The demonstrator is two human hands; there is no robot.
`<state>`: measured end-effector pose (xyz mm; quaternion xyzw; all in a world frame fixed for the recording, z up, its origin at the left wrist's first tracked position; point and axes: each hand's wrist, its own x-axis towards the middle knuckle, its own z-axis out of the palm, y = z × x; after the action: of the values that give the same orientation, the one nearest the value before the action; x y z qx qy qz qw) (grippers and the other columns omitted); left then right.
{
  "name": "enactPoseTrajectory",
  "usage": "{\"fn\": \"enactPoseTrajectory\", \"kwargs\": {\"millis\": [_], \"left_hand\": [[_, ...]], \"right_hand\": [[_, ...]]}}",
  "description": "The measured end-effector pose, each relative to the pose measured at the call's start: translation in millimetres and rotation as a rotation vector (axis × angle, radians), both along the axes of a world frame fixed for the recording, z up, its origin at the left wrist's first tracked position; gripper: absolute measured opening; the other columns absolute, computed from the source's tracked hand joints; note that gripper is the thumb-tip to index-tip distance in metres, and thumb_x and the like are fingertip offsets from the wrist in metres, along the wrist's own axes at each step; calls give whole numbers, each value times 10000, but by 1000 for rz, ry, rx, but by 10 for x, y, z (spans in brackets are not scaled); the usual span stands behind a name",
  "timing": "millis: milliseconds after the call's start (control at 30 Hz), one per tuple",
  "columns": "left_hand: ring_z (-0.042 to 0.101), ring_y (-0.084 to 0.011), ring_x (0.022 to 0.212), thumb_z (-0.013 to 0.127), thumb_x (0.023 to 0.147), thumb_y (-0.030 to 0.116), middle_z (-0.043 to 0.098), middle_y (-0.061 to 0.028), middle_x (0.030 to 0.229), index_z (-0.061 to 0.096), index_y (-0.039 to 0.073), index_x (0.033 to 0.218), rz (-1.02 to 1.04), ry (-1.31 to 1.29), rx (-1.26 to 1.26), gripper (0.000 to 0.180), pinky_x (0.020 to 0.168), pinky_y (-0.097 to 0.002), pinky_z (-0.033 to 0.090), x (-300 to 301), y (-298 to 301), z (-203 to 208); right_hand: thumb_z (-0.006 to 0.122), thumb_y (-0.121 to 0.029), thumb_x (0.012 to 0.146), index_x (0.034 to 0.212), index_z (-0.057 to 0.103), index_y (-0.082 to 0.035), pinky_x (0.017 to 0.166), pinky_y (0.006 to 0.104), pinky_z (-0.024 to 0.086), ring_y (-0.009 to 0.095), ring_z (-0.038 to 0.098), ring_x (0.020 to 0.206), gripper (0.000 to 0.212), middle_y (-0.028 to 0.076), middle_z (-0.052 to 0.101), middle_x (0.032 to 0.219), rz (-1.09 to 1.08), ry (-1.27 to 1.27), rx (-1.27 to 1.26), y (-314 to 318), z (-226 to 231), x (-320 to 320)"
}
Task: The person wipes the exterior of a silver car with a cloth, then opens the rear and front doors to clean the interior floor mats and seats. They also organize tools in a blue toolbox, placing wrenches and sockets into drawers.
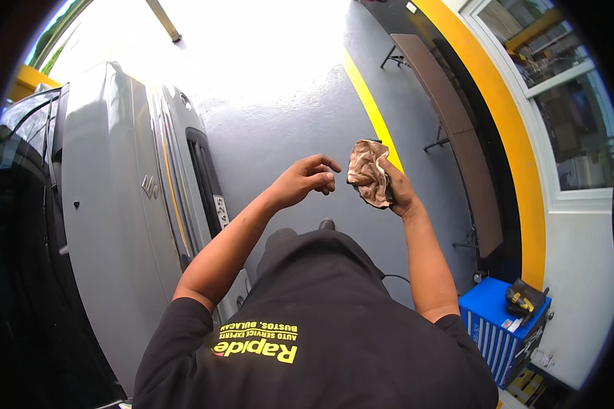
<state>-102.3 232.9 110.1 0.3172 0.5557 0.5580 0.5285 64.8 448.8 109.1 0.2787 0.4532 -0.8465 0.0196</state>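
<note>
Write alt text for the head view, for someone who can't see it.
A person's right hand holds a crumpled brown cloth above a grey floor; the left hand, loosely bent, is apart from it. A grey car stands on the left, a long brown table and a blue drawer cabinet on the right.

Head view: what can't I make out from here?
All in the head view:
Right hand: some fingers hidden behind the crumpled cloth.
Shoe: all but its toe hidden by dark clothing.
Grey vehicle: cut off by the dark left rim.
Far floor: washed out by glare.
</note>
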Motion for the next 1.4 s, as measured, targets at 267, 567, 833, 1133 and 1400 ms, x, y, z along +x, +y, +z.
{"fn": "enactPoseTrajectory", "kwargs": {"millis": [267, 567, 833, 1133, 1400], "left_hand": [[719, -315, 998, 499, 998, 689, 559, -253, 1384, 10, 190, 1681, 343, -373, 97, 977, 853, -443, 621, -1904, -93, -20], [646, -307, 1188, 600, 1025, 291, 572, -168, 1393, 246, 161, 1620, 235, -369, -208, 704, 879, -454, 601, -4846, 366, -189], [605, -318, 1256, 585, 1026, 247, 597, -143, 1379, 352, 238, 1593, 246, -129, -339, 613, 978, -502, 534, -7454, 876, -226], [693, -245, 1117, 619, 1023, 284, 730, -151, 1224, 504, 212, 1526, 950, 376, -735, 521, 1013, -406, 511, -9433, 336, 166], [690, -258, 1111, 603, 1056, 394, 740, -105, 1204, 508, 91, 1503, 1475, -151, -275, 548, 1012, -402, 509, -10443, -1469, -470]], "right_hand": [[600, -457, 1031, 1269, 548, 34, 793, 411, 562, 307, 710, 907, 548, 194, 717, 1055, 1029, 58, 894, -223, 259, -3167], [605, -266, 939, 1139, 615, 39, 721, 420, 581, 314, 737, 842, 365, 203, 741, 981, 1125, -166, 888, 54, -8, -6079], [662, -273, 928, 966, 660, -23, 605, 331, 532, 150, 659, 691, 253, 71, 724, 801, 1350, -40, 802, 489, 242, -8840], [666, -272, 904, 948, 640, 51, 651, 402, 573, 273, 725, 661, 327, 190, 738, 811, 1687, 316, 1207, -210, 297, -11941], [607, -470, 1038, 1360, 521, 32, 851, 347, 570, 208, 698, 1000, 602, 139, 690, 1168, 1587, 285, 699, -1569, -39, -14325]]}}
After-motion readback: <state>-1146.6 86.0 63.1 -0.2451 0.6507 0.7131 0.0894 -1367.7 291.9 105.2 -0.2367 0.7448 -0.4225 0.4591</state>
